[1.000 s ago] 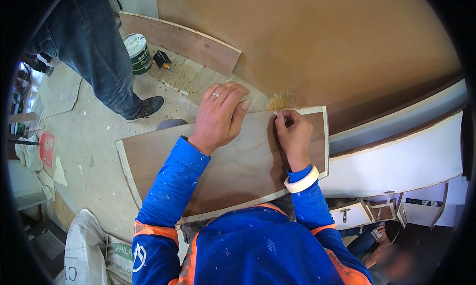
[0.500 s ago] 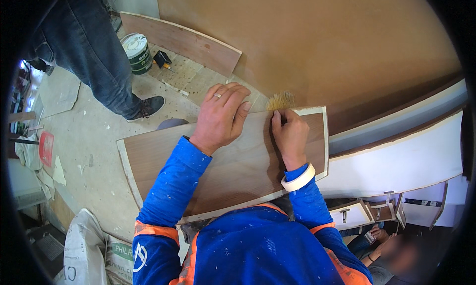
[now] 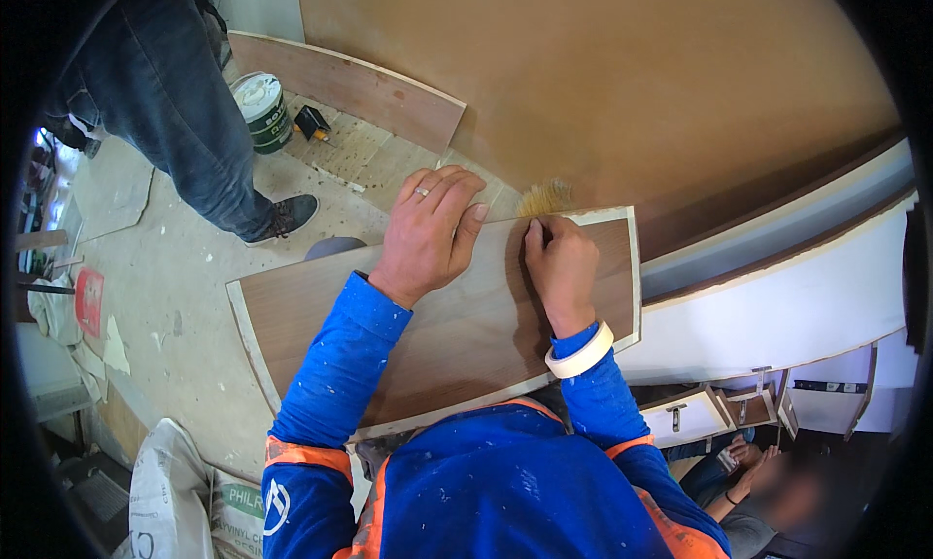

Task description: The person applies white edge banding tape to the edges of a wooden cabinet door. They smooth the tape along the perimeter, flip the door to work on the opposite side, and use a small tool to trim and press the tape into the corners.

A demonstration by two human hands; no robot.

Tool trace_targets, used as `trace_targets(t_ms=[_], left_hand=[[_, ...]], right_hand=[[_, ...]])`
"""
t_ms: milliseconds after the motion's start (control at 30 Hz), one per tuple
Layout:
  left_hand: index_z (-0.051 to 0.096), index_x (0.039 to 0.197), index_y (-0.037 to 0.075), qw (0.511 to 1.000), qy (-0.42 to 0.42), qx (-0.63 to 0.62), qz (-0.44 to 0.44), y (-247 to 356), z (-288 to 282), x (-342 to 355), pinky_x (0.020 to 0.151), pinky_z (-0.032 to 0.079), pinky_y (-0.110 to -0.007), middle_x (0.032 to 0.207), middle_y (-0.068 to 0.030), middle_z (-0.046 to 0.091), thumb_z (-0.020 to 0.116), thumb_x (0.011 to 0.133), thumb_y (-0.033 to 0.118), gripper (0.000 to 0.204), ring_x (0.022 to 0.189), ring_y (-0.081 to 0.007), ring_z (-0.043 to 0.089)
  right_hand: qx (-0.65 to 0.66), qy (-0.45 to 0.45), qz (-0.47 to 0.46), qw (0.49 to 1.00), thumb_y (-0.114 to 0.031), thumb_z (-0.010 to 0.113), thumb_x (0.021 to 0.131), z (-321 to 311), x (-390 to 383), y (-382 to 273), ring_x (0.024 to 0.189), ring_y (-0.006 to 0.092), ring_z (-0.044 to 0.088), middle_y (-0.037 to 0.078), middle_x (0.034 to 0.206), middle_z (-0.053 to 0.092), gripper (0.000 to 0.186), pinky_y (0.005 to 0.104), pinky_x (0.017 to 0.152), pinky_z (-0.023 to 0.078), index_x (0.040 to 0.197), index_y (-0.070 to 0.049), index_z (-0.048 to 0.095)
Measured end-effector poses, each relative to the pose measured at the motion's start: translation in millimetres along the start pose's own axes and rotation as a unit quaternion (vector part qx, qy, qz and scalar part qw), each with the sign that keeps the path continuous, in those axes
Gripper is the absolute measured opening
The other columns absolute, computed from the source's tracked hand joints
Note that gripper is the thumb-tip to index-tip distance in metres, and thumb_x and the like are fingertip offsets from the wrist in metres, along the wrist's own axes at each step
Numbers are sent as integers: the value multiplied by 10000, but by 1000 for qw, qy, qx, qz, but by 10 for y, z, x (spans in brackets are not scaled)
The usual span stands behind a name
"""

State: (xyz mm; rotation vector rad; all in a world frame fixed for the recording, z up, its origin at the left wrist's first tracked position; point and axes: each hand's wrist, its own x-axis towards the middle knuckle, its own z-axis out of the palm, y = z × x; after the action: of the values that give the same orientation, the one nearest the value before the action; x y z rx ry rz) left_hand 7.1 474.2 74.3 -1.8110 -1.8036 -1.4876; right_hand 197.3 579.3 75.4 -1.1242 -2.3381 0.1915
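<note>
Your right hand (image 3: 566,272) pinches, finger and thumb together, at the far edge of the board (image 3: 452,316) before you; anything between is hidden. Your left hand's (image 3: 426,233) fingers stand apart from its thumb. This looks like edge work, calling next for fine fingertip control.

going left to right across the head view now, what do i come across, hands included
red plastic piece → green and white bucket → left hand → right hand → curved white panel
</note>
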Motion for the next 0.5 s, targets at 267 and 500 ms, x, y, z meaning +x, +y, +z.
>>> trace_targets(t_ms=[267, 500], left_hand=[[669, 1208, 6, 1000, 8, 7, 5, 11, -23, -7, 1033, 469, -504, 1172, -188, 715, 625, 1024, 161, 245, 1162, -379, 665], [669, 1207, 5, 1000, 15, 2, 1, 15, -47, -26, 1036, 469, -502, 1192, -189, 709, 650, 998, 148, 254, 1161, -382, 657]], right_hand=[[1, 2, -1, 1000, -145, 736, 906, 77, 34, 49, 812, 438, 708, 221, 866, 714, 166, 511, 723, 570, 852, 0, 676], [45, 14, 5, 999, -153, 743, 926, -53, -63, 124, 824, 424, 726, 234, 912, 739, 172, 487, 738, 581, 1001, 1, 764]])
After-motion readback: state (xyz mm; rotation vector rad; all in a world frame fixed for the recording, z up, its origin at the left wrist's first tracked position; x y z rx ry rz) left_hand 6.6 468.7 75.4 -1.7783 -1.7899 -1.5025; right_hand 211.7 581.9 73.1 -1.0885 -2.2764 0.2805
